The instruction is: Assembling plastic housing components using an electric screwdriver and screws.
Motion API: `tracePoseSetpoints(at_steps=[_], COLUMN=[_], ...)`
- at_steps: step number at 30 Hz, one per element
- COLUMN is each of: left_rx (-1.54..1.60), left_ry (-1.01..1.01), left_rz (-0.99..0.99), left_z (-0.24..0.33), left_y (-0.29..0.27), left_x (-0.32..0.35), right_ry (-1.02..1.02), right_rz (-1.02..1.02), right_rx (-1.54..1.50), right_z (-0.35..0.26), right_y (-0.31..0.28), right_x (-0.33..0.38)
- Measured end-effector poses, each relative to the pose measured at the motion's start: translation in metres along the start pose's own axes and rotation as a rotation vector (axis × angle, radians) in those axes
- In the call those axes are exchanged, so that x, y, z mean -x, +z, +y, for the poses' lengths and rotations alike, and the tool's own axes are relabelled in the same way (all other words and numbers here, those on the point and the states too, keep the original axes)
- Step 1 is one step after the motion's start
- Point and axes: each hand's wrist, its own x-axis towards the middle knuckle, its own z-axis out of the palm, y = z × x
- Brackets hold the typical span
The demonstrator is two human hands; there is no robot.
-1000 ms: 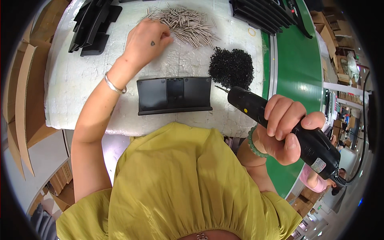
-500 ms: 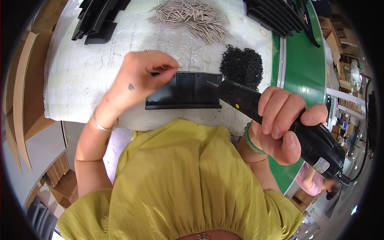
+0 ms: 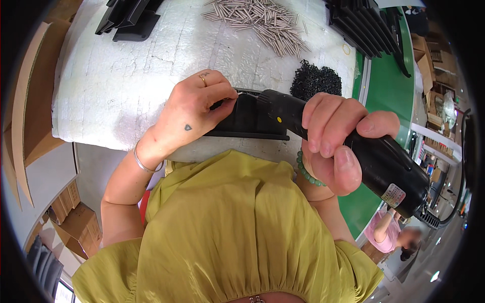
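My right hand (image 3: 337, 134) is wrapped round a black corded electric screwdriver (image 3: 386, 169). The tool slants up and left, and its thin bit reaches the fingertips of my left hand (image 3: 196, 107). Those fingers are pinched together at the far edge of a black rectangular part (image 3: 247, 116); anything small between them is hidden. The part lies on the white foam-topped table, its left portion covered by my left hand. A heap of small black pieces (image 3: 316, 81), apparently screws, sits just beyond the screwdriver.
A pile of metal pins (image 3: 262, 22) lies at the far middle of the foam surface (image 3: 111, 96). Black parts (image 3: 134, 22) stand far left, and more stacked ones (image 3: 361, 28) far right. Right of the foam is a green surface (image 3: 386, 86); cardboard (image 3: 38, 96) stands left. Another person (image 3: 386, 230) is at right.
The screwdriver has moved left, bringing its bit to my left fingertips. My left hand has shifted right along the black part. The whole view has also shifted slightly.
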Motion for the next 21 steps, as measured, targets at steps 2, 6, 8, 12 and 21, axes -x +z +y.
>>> tracePoseSetpoints(at_steps=[2, 6, 8, 12, 21], left_rx=[-0.009, -0.023, -0.021, -0.006, -0.023], left_ry=[0.014, 0.046, 0.031, 0.026, 0.046], left_rz=[-0.003, -0.001, -0.002, -0.004, -0.007], left_z=[0.0, -0.001, -0.001, -0.002, -0.002], left_y=[0.0, 0.001, 0.0, 0.002, 0.006], left_x=[-0.001, -0.003, -0.002, -0.002, 0.002], right_ry=[0.005, 0.032, 0.033, 0.059, 0.108], right_rz=[-0.013, -0.034, -0.034, -0.043, -0.144], right_rx=[-0.007, -0.002, -0.007, 0.117, 0.143], right_z=[-0.001, 0.0, 0.002, 0.002, 0.002], right_y=[-0.002, -0.002, 0.001, 0.005, 0.011], right_x=[-0.001, -0.003, -0.004, -0.004, -0.014])
